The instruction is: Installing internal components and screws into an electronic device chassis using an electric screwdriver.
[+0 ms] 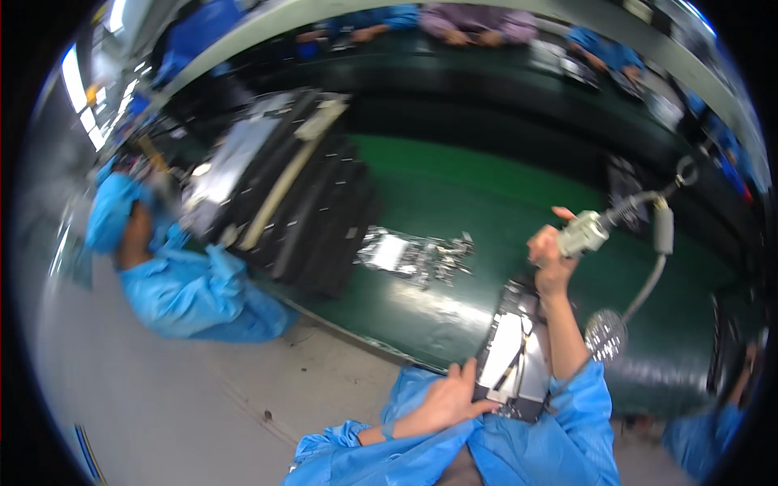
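A flat, oblong black electronic unit with shiny silver panels and a dark cable across it lies at the table's near edge, in front of my body. My left hand grips its near left edge, the thumb over the corner and the fingers along the side. Beyond the unit's far end, my right hand is wrapped round a pale electric screwdriver with a cord. The screwdriver's tip is hidden. Left of the unit, a clear bag with small metal parts is spread on the table.
A large row of stacked black panels fills the table's left part. A grey cord hangs at the right, near a round perforated metal piece. A co-worker in blue is at the left; others sit along the far bench.
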Demonstrator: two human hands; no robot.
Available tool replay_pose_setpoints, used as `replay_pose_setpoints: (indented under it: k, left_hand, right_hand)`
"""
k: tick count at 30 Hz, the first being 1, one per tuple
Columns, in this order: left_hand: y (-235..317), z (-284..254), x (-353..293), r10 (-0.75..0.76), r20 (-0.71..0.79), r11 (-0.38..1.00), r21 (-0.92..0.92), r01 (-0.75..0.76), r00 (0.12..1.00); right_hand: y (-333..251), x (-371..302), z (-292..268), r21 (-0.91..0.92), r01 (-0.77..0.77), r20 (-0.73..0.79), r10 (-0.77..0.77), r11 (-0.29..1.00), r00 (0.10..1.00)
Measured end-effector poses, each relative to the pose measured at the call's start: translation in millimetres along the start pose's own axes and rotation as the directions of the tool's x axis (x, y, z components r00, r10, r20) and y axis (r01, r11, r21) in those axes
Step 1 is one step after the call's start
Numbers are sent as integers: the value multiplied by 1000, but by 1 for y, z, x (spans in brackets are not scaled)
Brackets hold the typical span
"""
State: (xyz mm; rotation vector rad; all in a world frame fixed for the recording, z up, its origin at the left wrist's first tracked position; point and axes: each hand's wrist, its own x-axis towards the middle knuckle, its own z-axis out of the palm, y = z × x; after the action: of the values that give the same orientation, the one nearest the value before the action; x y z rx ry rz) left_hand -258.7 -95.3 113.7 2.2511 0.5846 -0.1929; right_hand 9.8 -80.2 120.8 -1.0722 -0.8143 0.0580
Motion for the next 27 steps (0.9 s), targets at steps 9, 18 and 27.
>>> replay_pose_setpoints:
  k: [9, 18, 27]
  left_hand:
    - [-23, 37, 1, -138, -191, 687, -725, -45, 972]
    - [-26, -1, 57, 1, -182, 118, -976, -181, 983]
    - [25, -94, 253, 39, -215, -125, -970, -209, 976]
  right_hand:
    - [-16, 0, 7, 141, -89, 68, 80, 986, 994]
    - [-99, 35, -76, -263, -141, 68, 164, 955, 984]
    - [-133, 70, -183, -649, 11, -194, -180, 761, 964]
